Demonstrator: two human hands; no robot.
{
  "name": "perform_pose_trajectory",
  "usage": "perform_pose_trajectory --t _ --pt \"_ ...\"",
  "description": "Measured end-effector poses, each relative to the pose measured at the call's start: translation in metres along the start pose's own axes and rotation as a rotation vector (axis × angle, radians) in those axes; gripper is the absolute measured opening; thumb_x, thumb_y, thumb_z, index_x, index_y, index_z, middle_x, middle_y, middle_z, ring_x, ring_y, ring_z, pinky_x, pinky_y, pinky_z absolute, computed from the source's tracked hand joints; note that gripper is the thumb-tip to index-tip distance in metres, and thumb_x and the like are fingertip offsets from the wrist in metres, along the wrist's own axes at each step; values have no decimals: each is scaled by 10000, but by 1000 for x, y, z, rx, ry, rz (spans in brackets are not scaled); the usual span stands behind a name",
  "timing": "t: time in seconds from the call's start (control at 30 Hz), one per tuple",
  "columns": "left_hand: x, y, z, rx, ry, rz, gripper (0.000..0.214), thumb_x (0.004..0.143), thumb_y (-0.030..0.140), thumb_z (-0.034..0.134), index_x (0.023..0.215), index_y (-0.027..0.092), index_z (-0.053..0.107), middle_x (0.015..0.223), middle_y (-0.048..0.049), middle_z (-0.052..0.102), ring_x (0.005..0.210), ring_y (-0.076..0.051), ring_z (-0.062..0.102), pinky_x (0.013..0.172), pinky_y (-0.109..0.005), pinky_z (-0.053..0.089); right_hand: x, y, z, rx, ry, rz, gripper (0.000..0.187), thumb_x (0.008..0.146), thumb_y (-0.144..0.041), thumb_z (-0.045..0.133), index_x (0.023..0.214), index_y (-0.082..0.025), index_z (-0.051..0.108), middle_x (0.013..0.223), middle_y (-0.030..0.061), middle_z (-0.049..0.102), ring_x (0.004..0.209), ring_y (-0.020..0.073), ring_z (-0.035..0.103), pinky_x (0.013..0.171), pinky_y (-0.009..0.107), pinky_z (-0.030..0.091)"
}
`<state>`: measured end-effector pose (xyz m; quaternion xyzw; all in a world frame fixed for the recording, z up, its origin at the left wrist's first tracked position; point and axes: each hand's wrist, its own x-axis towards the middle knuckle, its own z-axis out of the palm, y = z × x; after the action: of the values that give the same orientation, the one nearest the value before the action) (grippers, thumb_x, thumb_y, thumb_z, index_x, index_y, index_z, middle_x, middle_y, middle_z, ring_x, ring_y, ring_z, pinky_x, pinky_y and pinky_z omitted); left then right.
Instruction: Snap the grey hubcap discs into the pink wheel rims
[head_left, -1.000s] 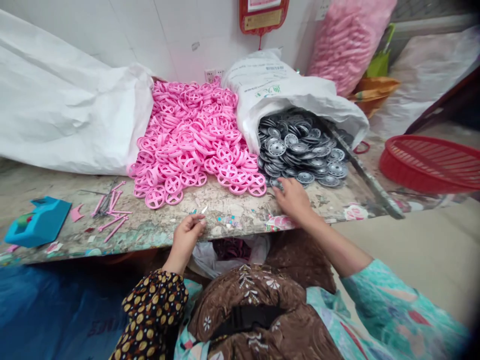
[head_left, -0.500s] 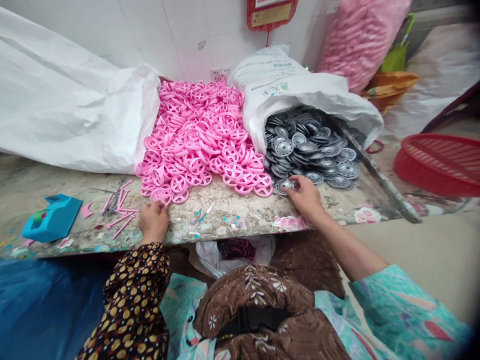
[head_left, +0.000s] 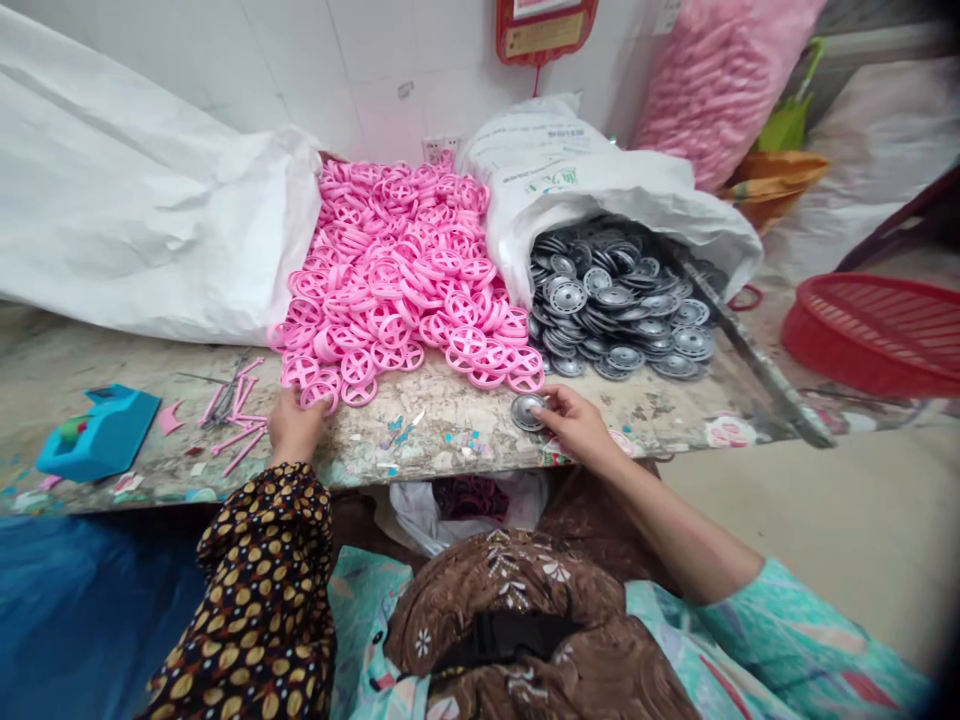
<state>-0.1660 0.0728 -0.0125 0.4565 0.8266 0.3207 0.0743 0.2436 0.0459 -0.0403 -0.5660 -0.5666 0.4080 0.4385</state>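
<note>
In the head view, the left hand [head_left: 295,428] rests at the front of the bench [head_left: 450,445], its fingers [head_left: 313,403] on a pink wheel [head_left: 320,396] at the edge of the pink pile [head_left: 397,270], grip unclear. The right hand [head_left: 577,428] pinches a grey wheel [head_left: 528,411] over the bench, just apart from the grey pile [head_left: 615,300]. Picking out single wheels seems in hand; the next move calls for a firm hold on the pink one.
</note>
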Motion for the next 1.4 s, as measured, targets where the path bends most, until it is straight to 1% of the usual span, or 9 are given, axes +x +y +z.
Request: perform_pose_trajectory --t 0.23,0.43,0.53,0.63,0.8,0.93,1.07,1.23,1.4 --pt "-29 -4 6 -520 96 -201 509 591 303 721 1049 162 550 811 -3 584 625 -120 541 600 -275 486 2 13 -3 219 -35 22 433 669 -432 692 1001 -185 563 765 -18 604 650 131 535 614 264 436" --pt "-109 49 2 -1115 -422 -438 343 596 121 700 889 175 531 788 3 635 616 -117 618 556 -248 529 -15 -33 21 230 -87 2 366 706 -407 674 982 -199 554 727 -31 552 622 122 501 583 253 412" --pt "-144 78 7 -1230 -745 -490 290 651 154 710 899 165 561 840 -23 666 659 -120 644 601 -248 547 -31 -65 45 177 -159 -160 282 784 -355 618 1020 -215 555 750 -21 541 667 129 502 629 259 423" --pt "-164 94 13 -1325 -899 -485 307 678 196 727 946 176 580 880 -13 667 709 -119 652 650 -258 554 -43 -79 60 -62 -183 -384 195 856 -303 540 1023 -215 590 827 22 559 760 155 514 698 289 425" --pt "-175 96 19 -1305 -907 -465 327 637 226 767 906 177 586 842 7 649 677 -113 632 614 -262 544 -57 -70 57 -410 -184 -607 226 873 -252 501 1055 -222 631 896 71 501 848 196 487 742 332 423" --pt "-179 98 17 -1286 -888 -467 353 596 233 793 872 178 579 799 15 648 664 -114 626 597 -252 535 -57 -71 48 -300 -211 -493 408 859 -314 547 1252 -212 506 1009 87 551 917 201 525 792 338 442" --pt "-183 106 14 -1244 -845 -419 354 547 240 814 796 163 575 729 19 652 623 -109 609 552 -227 515 -52 -80 45 -223 -399 -344 259 899 -307 485 1116 -218 595 986 49 657 888 184 593 779 306 440" --pt "-188 109 17 -1187 -745 -400 369 511 298 818 734 157 561 602 43 606 491 -82 541 454 -190 442 -57 -74 53 -138 -330 -262 192 897 -291 482 995 -205 622 910 30 677 836 170 609 751 283 437" --pt "-184 98 20 -1025 -875 -368 366 528 339 805 746 146 584 616 20 613 503 -100 548 453 -204 430 -59 -51 59 -63 -381 -158 175 884 -328 498 969 -205 588 879 23 656 823 169 601 721 281 452"
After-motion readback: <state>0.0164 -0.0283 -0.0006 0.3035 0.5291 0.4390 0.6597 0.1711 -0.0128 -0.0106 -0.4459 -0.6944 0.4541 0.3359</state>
